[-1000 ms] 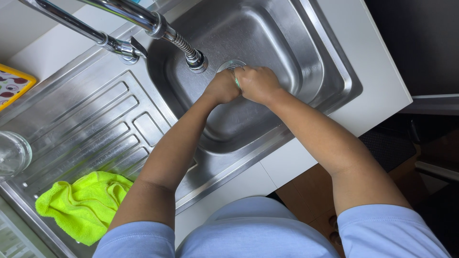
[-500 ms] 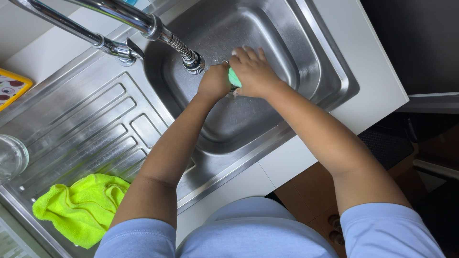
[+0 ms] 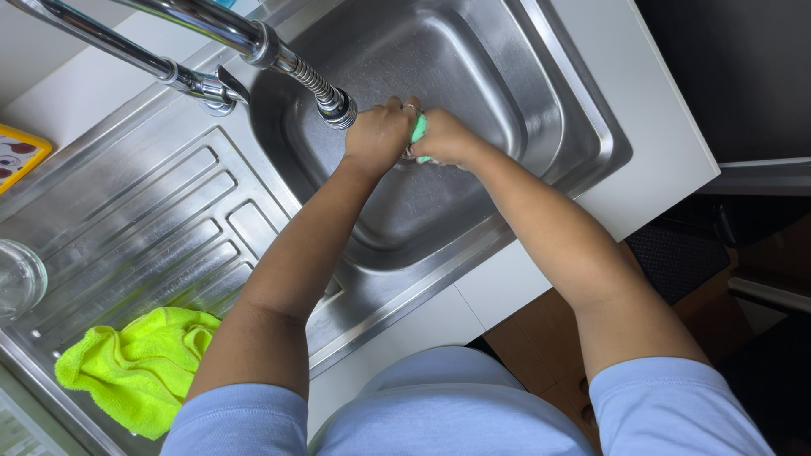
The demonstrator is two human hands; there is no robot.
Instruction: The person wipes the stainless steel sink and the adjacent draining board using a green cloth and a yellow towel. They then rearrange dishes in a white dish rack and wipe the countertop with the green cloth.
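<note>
**Two hands meet over the sink basin, a green sponge between them**

Both hands are held together above the stainless steel sink [image 3: 541, 93], just beside the spray head of the faucet [image 3: 336, 105]. The left hand [image 3: 380, 135] is curled into a loose fist, its fingers [image 3: 394, 105] bent inward and closed around something small; what it holds is hidden behind the knuckles, so I cannot tell what it is. The right hand [image 3: 445, 138] presses in against the left, its fingers wrapped on a green sponge [image 3: 418, 128], of which only a narrow strip shows between the two hands. The sponge sits over the middle of the basin, above its floor and not resting on it, touching both hands.

The faucet's metal arm runs in from the upper left and ends in a ribbed flexible neck right next to the left hand. To the left of the basin lies the ridged draining board [image 3: 144, 245], with a bright yellow-green cloth [image 3: 139, 367] crumpled at its near end. A clear glass [image 3: 17, 279] stands at the left edge, and a yellow-rimmed object [image 3: 21, 152] peeks in above it. A white tabletop [image 3: 642, 152] borders the sink on the right.
</note>
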